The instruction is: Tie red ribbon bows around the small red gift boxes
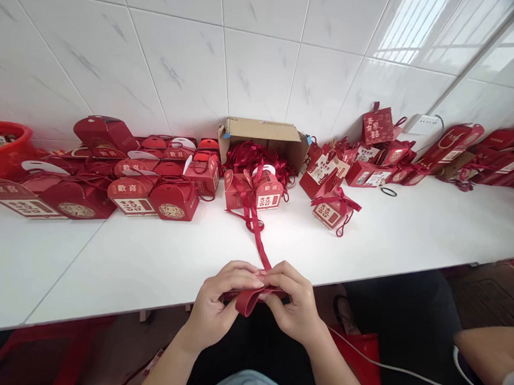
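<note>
My left hand point(219, 299) and my right hand point(295, 302) meet at the table's front edge, fingers closed. Both pinch a dark red ribbon point(246, 304), which forms a loop toward me. Its long tail runs up the table to a pair of red gift boxes point(237, 192). Under my fingers is a red piece that looks like a small box, mostly hidden by my hands. Behind the pair, a cardboard box point(266, 128) lies on its side with a heap of red ribbon point(250, 156) in its mouth. A finished-looking box with a bow point(330, 212) stands to the right.
Rows of red gift boxes point(131, 196) line the left, beside a red basin point(7, 148). More boxes and bags point(376, 174) stand at right near a white power strip point(423, 124) and a black ring point(388, 192). Another person's arm point(490, 348) is at lower right, near a white cable point(396, 369).
</note>
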Demonstrator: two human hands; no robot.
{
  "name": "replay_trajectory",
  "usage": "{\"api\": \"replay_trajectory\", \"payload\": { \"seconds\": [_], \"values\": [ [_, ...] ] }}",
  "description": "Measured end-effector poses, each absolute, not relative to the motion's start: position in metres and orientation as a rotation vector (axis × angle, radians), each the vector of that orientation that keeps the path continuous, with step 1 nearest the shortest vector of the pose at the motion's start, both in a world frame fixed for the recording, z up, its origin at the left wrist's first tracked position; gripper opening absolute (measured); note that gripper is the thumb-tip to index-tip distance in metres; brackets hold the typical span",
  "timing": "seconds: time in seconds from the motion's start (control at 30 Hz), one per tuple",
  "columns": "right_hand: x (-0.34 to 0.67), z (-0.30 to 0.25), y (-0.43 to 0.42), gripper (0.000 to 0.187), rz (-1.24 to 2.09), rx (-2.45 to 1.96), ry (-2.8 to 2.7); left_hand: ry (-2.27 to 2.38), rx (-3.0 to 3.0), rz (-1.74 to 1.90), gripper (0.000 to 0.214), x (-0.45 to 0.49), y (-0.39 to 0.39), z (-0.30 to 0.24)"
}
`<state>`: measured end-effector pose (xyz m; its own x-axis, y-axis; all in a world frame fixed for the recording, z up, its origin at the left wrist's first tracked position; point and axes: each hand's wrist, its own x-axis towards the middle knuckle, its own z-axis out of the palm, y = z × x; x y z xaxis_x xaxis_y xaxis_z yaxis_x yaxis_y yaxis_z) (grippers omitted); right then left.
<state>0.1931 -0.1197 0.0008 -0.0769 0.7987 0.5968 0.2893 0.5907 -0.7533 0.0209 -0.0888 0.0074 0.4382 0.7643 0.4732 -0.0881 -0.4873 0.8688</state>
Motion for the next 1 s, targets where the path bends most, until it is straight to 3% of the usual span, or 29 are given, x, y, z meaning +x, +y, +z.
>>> {"api": "replay_trajectory", "payload": {
  "seconds": [0.17,0.4,0.53,0.6,0.83,1.0],
  "values": [
    [0.190,0.002,-0.122,0.010,0.597,-1.002,-1.597,0.607,1.642,1.063,0.052,0.019,-0.093,0.004],
    [0.190,-0.004,-0.121,0.006,0.696,-1.038,-1.496,0.675,1.650,1.029,0.038,0.017,-0.095,0.009],
    [0.208,-0.015,-0.123,0.057,0.814,-1.051,-1.594,0.702,1.606,1.068,0.031,0.013,-0.096,0.012],
    [0.217,-0.020,-0.126,0.069,0.874,-1.149,-1.693,0.730,1.579,1.120,0.031,0.012,-0.096,0.012],
    [0.247,-0.030,-0.122,0.036,0.843,-1.328,-1.662,0.861,1.671,1.219,0.061,0.003,-0.096,0.007],
    [0.306,-0.044,-0.065,0.044,0.566,-1.697,-1.275,1.155,1.510,1.404,0.049,-0.026,-0.093,0.012]
  ]
}}
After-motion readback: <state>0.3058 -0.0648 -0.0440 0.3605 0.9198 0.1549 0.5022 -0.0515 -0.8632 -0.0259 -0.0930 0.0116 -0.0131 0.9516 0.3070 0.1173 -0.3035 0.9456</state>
